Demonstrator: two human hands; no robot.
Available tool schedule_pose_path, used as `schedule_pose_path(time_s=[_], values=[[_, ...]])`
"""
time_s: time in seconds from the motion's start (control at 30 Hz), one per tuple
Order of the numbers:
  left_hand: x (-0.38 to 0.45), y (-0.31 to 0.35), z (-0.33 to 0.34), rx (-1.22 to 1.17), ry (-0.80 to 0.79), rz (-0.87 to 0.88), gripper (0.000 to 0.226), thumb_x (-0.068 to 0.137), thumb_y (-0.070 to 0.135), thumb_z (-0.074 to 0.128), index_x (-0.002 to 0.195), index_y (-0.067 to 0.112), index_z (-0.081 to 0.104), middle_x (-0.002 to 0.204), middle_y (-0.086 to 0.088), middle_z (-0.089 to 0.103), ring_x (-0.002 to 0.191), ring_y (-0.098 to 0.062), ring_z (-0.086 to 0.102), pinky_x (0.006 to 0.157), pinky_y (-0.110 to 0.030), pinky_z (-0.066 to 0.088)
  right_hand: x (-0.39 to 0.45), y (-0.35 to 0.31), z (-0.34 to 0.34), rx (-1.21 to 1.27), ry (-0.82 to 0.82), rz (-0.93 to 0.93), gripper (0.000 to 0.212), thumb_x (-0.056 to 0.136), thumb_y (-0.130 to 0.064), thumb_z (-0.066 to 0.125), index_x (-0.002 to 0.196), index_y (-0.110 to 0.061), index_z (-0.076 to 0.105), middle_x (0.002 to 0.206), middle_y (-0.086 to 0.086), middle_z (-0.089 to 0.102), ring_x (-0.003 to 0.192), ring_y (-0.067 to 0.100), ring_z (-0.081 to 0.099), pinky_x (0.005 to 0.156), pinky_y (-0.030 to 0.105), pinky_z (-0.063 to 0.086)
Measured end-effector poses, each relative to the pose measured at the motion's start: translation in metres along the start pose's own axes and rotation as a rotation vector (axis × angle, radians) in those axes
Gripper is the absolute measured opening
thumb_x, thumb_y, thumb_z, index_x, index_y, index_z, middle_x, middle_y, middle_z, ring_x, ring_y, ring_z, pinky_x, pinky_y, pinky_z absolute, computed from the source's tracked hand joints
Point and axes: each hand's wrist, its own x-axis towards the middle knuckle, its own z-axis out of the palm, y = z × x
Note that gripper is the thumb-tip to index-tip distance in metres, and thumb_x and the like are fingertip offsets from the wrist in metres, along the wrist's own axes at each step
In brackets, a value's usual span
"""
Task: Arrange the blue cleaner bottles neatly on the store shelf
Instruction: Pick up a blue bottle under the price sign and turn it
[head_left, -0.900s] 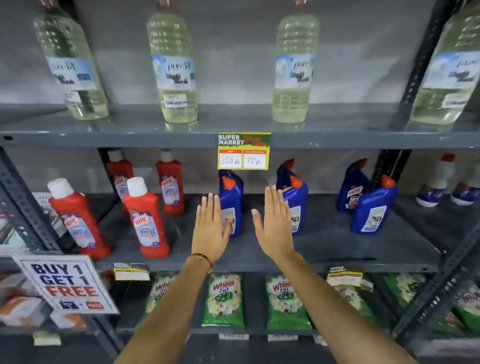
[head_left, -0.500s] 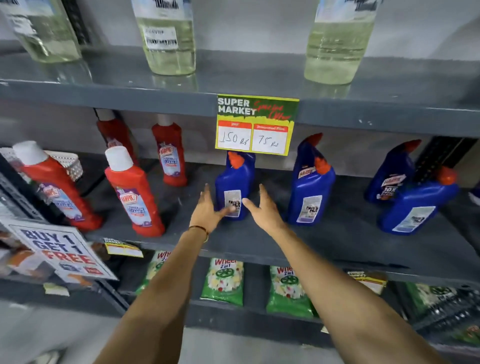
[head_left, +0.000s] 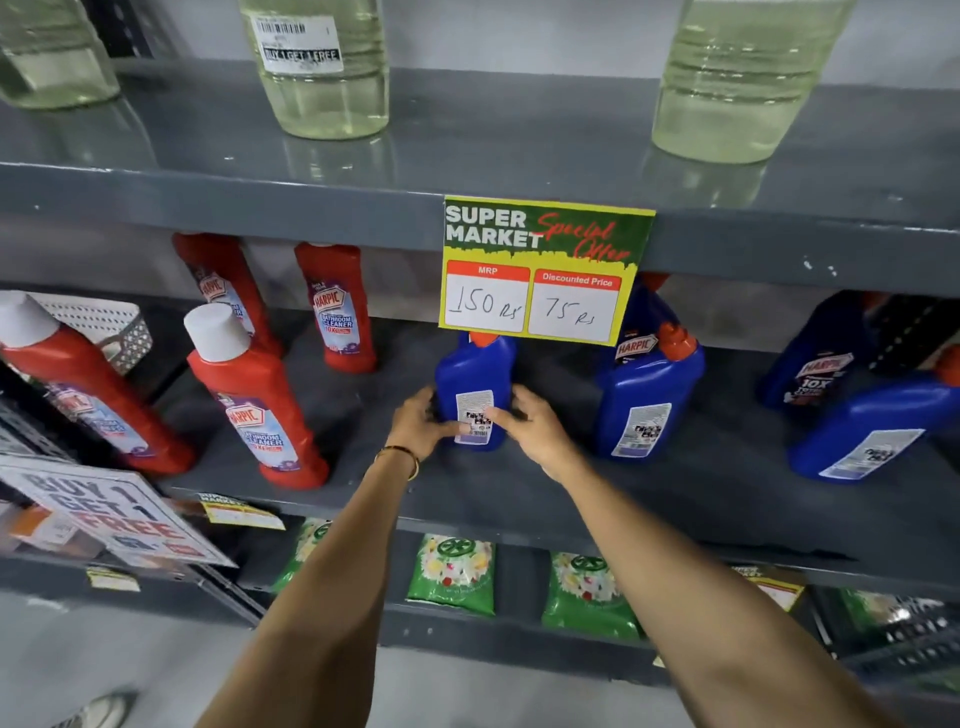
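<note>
- The left hand (head_left: 418, 423) and right hand (head_left: 535, 426) clasp one blue cleaner bottle (head_left: 475, 382) between them, thumbs pressed on its white back label.
- It stands upright on the grey shelf (head_left: 519, 488).
- More blue bottles (head_left: 647, 395) stand right of the grip, untouched.

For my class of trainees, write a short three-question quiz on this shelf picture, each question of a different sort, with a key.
1. True or false: both hands are on the same blue bottle.
2. Which side of that bottle faces the camera? A) the front with the brand name B) the back label with small print C) the bare base
3. Fill in: the price sign gives a discounted price of ___ Rs.

Key
1. True: the left hand and right hand grip its lower sides.
2. B
3. 75
</note>
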Motion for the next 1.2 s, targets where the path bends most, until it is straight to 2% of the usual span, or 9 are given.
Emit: schedule_pose_path(time_s=[0.17, 0.27, 0.37, 0.5, 0.63, 0.83, 0.97, 1.07, 1.2], values=[[-0.010, -0.002, -0.003, 0.008, 0.066, 0.042, 0.052, 0.054, 0.008, 0.085, 0.096, 0.008, 0.054, 0.102, -0.013, 0.068, 0.087, -0.024, 0.066, 0.075, -0.036, 0.056, -0.007, -0.010, -0.003, 0.036, -0.011, -0.036, 0.034, 0.087, -0.009, 0.060, 0.120, -0.015, 0.055, 0.124, 0.014, 0.063, 0.103, 0.017, 0.061, 0.093, 0.036, 0.051], [-0.019, 0.006, -0.001, 0.046, 0.166, 0.094, 0.049, 0.051, 0.019, 0.088, 0.081, 0.014, 0.050, 0.086, -0.002, 0.067, 0.069, -0.009, 0.062, 0.056, -0.019, 0.051, -0.007, -0.019, -0.003, 0.049, 0.031, -0.068, 0.041, 0.088, -0.010, 0.059, 0.128, -0.015, 0.052, 0.119, 0.008, 0.064, 0.103, 0.016, 0.061, 0.091, 0.032, 0.052], [-0.024, 0.014, 0.007, 0.090, 0.273, 0.139, 0.048, 0.051, 0.026, 0.087, 0.077, 0.012, 0.049, 0.076, -0.002, 0.064, 0.063, -0.017, 0.058, 0.054, -0.028, 0.048, -0.009, -0.028, 0.006, 0.032, 0.057, -0.070, 0.047, 0.081, -0.022, 0.068, 0.125, -0.025, 0.053, 0.118, -0.001, 0.066, 0.106, 0.016, 0.063, 0.090, 0.028, 0.052], [-0.032, 0.023, 0.019, 0.165, 0.376, 0.222, 0.036, 0.059, 0.023, 0.078, 0.071, 0.017, 0.044, 0.063, 0.003, 0.056, 0.057, -0.017, 0.052, 0.047, -0.024, 0.034, -0.006, -0.036, 0.023, 0.015, 0.098, -0.039, 0.089, 0.058, -0.038, 0.082, 0.134, -0.021, 0.039, 0.130, 0.005, 0.058, 0.115, 0.020, 0.058, 0.098, 0.039, 0.049], [-0.032, 0.022, 0.003, 0.013, 0.078, 0.231, 0.035, 0.057, 0.013, 0.083, 0.079, 0.017, 0.056, 0.082, -0.010, 0.069, 0.075, -0.023, 0.067, 0.067, -0.034, 0.057, -0.005, -0.043, 0.018, -0.005, 0.159, -0.029, 0.084, 0.054, -0.041, 0.083, 0.127, -0.027, 0.044, 0.116, -0.003, 0.063, 0.103, 0.015, 0.062, 0.080, 0.028, 0.052], [-0.019, 0.024, -0.026, -0.112, -0.314, -0.026, 0.063, 0.064, -0.006, 0.076, 0.121, 0.001, 0.049, 0.123, -0.016, 0.058, 0.113, -0.030, 0.056, 0.101, -0.044, 0.045, -0.013, -0.042, 0.011, 0.037, 0.035, -0.074, 0.059, 0.052, -0.028, 0.085, 0.104, -0.031, 0.058, 0.107, -0.004, 0.068, 0.097, 0.011, 0.065, 0.085, 0.030, 0.052], [-0.016, 0.023, -0.033, -0.219, -0.635, -0.158, 0.072, 0.067, 0.003, 0.072, 0.131, 0.022, 0.043, 0.130, -0.001, 0.055, 0.121, -0.019, 0.052, 0.103, -0.040, 0.043, -0.016, -0.048, 0.009, 0.152, -0.133, -0.076, 0.049, 0.059, -0.015, 0.079, 0.105, -0.025, 0.063, 0.110, 0.007, 0.068, 0.102, 0.021, 0.064, 0.092, 0.035, 0.051], [-0.015, 0.024, -0.028, -0.293, -0.652, -0.159, 0.062, 0.066, 0.003, 0.071, 0.120, 0.025, 0.051, 0.114, 0.002, 0.061, 0.107, -0.016, 0.061, 0.089, -0.032, 0.054, -0.015, -0.050, 0.008, 0.236, -0.181, -0.083, 0.055, 0.066, -0.009, 0.074, 0.117, -0.020, 0.056, 0.114, 0.009, 0.065, 0.104, 0.024, 0.063, 0.094, 0.040, 0.052], [-0.015, 0.031, -0.015, -0.238, -0.481, -0.115, 0.066, 0.067, 0.004, 0.077, 0.122, 0.017, 0.043, 0.113, -0.003, 0.061, 0.099, -0.018, 0.063, 0.081, -0.030, 0.056, -0.013, -0.058, 0.000, 0.258, -0.111, -0.066, 0.043, 0.067, -0.011, 0.071, 0.105, -0.026, 0.056, 0.103, 0.000, 0.067, 0.097, 0.017, 0.065, 0.088, 0.038, 0.054]])
